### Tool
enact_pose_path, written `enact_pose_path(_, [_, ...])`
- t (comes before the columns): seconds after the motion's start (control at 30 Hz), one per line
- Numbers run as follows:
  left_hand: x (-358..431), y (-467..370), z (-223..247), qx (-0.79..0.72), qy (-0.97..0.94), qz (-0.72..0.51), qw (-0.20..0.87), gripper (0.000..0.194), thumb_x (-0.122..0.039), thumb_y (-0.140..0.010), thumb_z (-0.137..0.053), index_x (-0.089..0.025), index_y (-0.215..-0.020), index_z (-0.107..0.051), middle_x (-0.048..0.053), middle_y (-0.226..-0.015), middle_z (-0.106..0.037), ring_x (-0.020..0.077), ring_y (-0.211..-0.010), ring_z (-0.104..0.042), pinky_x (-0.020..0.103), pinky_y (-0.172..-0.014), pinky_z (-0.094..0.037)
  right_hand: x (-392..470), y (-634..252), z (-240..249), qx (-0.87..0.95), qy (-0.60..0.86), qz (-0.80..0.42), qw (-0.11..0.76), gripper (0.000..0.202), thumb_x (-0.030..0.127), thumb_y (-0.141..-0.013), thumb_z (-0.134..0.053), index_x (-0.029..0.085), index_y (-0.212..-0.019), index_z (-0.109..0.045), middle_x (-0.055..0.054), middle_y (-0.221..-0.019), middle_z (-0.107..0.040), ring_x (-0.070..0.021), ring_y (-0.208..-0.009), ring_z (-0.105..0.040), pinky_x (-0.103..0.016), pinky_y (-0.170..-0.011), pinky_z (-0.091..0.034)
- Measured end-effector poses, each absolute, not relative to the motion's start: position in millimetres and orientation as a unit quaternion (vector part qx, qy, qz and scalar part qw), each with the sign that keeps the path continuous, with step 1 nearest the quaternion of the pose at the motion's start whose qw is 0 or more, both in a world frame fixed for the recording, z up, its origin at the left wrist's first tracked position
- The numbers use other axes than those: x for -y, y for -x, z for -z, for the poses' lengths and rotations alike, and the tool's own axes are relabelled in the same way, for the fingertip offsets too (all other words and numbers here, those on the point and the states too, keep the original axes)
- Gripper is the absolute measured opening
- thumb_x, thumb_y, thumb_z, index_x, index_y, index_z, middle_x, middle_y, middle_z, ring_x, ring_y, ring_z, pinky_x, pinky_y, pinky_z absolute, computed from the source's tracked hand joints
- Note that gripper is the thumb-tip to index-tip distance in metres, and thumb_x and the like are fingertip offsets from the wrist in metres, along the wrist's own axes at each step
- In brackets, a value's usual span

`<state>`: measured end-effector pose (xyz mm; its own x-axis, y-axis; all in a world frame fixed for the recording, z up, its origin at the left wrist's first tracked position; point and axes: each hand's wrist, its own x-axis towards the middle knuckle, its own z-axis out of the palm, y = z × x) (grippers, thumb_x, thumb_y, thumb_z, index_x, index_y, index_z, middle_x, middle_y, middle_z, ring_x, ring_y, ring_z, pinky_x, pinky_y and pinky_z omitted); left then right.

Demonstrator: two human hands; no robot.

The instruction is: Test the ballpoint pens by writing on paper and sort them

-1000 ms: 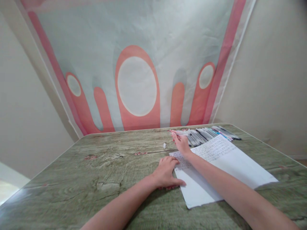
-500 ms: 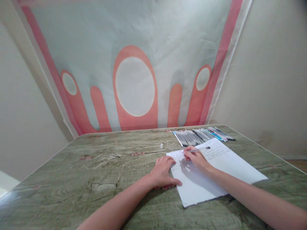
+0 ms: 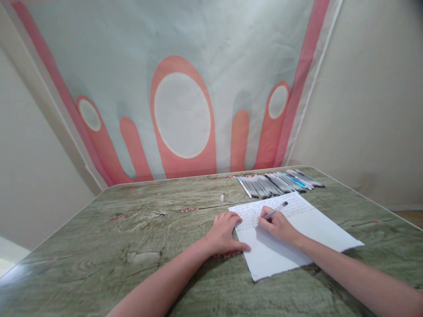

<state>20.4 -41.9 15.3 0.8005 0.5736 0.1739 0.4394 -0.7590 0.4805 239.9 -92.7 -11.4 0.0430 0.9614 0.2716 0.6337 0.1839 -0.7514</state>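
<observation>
A white sheet of paper (image 3: 284,259) lies on the table, lines of handwriting across its upper part and its lower part blank. My right hand (image 3: 276,224) rests on the sheet, fingers closed round a pen (image 3: 276,211) with a clear barrel and a dark end tilted up to the right. The pen's tip is hidden by my fingers. At the paper's left edge lies my left hand (image 3: 226,233), thumb and fingers spread, the fingertips and thumb touching the margin.
Behind the paper, a row of many pens (image 3: 277,184) lies side by side. A small whitish piece (image 3: 222,198) sits left of them. The wood-patterned table (image 3: 115,255) reaches back to a wall hanging (image 3: 185,167) with pink shapes.
My right hand with the pen has moved a little right and down the page, and the pen stands more steeply. My left hand keeps its place. The view has shifted slightly.
</observation>
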Motion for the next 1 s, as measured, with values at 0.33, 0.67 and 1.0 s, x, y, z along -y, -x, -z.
enact_pose_path(0.33, [41.7, -20.2, -16.5, -0.273, -0.928, -0.151, 0.205, 0.076, -0.065, -0.049, -0.061, -0.022, -0.110, -0.049, 0.009, -0.115, -0.046, 0.0273, -0.107, -0.038, 0.042, -0.092, -0.026, 95.0, -237.4, 13.7, 0.668, 0.593, -0.220, 0.392, 0.012, 0.025, -0.074, -0.047, 0.019, -0.063, -0.046, 0.004, -0.054, -0.044, -0.0102, -0.050, -0.041, -0.023, -0.048, -0.032])
enact_pose_path(0.67, [42.1, -20.0, -16.9, -0.273, -0.932, -0.142, 0.191, 0.075, -0.067, -0.051, -0.058, -0.023, -0.111, -0.048, 0.008, -0.116, -0.046, 0.0262, -0.108, -0.038, 0.041, -0.093, -0.026, 95.4, -237.3, 9.6, 0.664, 0.596, -0.230, 0.389, 0.013, 0.024, -0.074, -0.047, 0.018, -0.063, -0.045, 0.004, -0.054, -0.042, -0.0096, -0.051, -0.039, -0.022, -0.049, -0.031])
enact_pose_path(1.0, [42.1, -19.6, -16.8, -0.272, -0.932, -0.143, 0.194, 0.076, -0.068, -0.051, -0.058, -0.022, -0.111, -0.048, 0.008, -0.116, -0.046, 0.0263, -0.108, -0.038, 0.041, -0.092, -0.026, 93.5, -237.5, 14.6, 0.656, 0.599, -0.226, 0.400, 0.012, 0.024, -0.073, -0.047, 0.019, -0.062, -0.044, 0.005, -0.053, -0.042, -0.0097, -0.050, -0.039, -0.023, -0.050, -0.031])
